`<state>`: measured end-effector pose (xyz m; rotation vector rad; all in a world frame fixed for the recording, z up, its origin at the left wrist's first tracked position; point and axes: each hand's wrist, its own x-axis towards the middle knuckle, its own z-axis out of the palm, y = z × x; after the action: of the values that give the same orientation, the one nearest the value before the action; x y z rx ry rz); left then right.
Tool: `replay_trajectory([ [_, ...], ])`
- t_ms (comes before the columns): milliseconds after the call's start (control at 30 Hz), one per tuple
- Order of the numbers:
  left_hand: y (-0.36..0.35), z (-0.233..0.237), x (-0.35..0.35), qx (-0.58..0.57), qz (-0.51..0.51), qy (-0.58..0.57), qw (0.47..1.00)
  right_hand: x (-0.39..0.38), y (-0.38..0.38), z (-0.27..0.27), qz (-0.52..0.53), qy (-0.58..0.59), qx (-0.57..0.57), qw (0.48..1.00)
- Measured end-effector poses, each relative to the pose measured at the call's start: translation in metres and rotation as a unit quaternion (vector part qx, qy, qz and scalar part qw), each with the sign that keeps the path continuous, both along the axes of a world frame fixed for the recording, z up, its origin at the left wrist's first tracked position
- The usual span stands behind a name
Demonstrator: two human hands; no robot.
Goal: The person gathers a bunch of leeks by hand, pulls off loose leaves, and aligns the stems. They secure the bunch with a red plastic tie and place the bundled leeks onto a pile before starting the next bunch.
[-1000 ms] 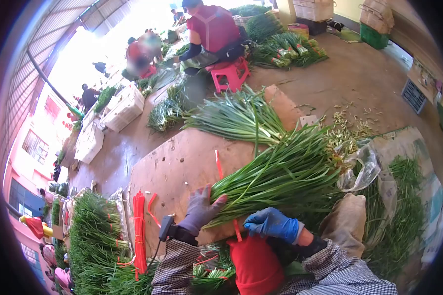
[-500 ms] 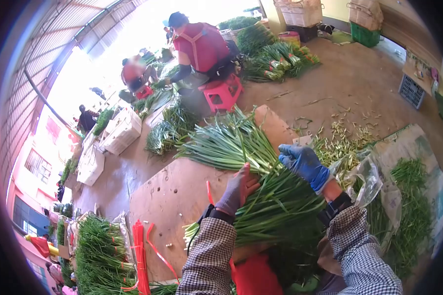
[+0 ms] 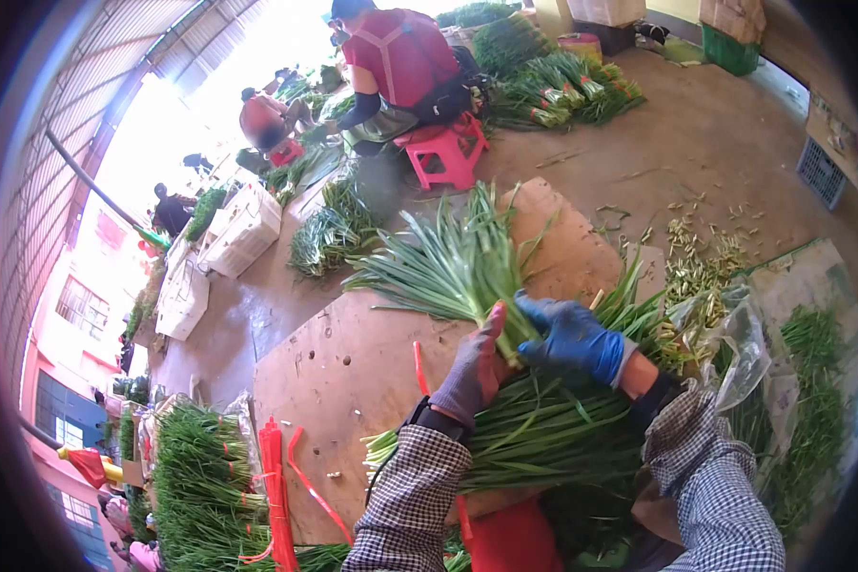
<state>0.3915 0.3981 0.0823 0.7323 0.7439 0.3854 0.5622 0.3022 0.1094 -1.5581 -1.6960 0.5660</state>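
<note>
A fanned bunch of garlic chives (image 3: 453,262) is held between both gloved hands, its leaves spreading to the far left over the wooden board (image 3: 353,381). My left hand (image 3: 469,374), in a greyish-purple glove, presses against the bunch's near side, thumb up; its lower fingers are partly hidden. Around the stalks from the right is my right hand (image 3: 577,343), in a blue glove with curled fingers. Beneath both hands lies another heap of chives (image 3: 553,434), its pale ends pointing left. Red tie strips (image 3: 273,486) lie at the board's left edge.
Bundled chives (image 3: 200,467) are stacked at lower left. Trimmed scraps (image 3: 701,257) and a clear plastic bag (image 3: 744,338) lie at right. Ahead, a person in red (image 3: 400,57) sits on a pink stool (image 3: 443,153). White crates (image 3: 243,229) stand at left.
My right hand has moved left and down and closed around the stalks, beside my left hand. The bunch is gathered narrower and stands a bit more upright. The view has shifted slightly.
</note>
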Motion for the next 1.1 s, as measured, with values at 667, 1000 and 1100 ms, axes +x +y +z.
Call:
replay_trajectory([
  [667,-0.016,0.006,-0.011,-0.061,0.094,-0.145,0.983,0.011,0.003,-0.018,0.047,0.08,-0.02,0.995],
  [1000,-0.016,-0.005,-0.012,-0.083,0.049,-0.162,0.982,-0.032,0.009,0.015,0.028,-0.058,0.057,0.996],
  [1100,-0.02,-0.001,-0.014,-0.104,0.067,-0.195,0.973,-0.046,0.009,0.022,0.026,-0.208,0.089,0.974],
])
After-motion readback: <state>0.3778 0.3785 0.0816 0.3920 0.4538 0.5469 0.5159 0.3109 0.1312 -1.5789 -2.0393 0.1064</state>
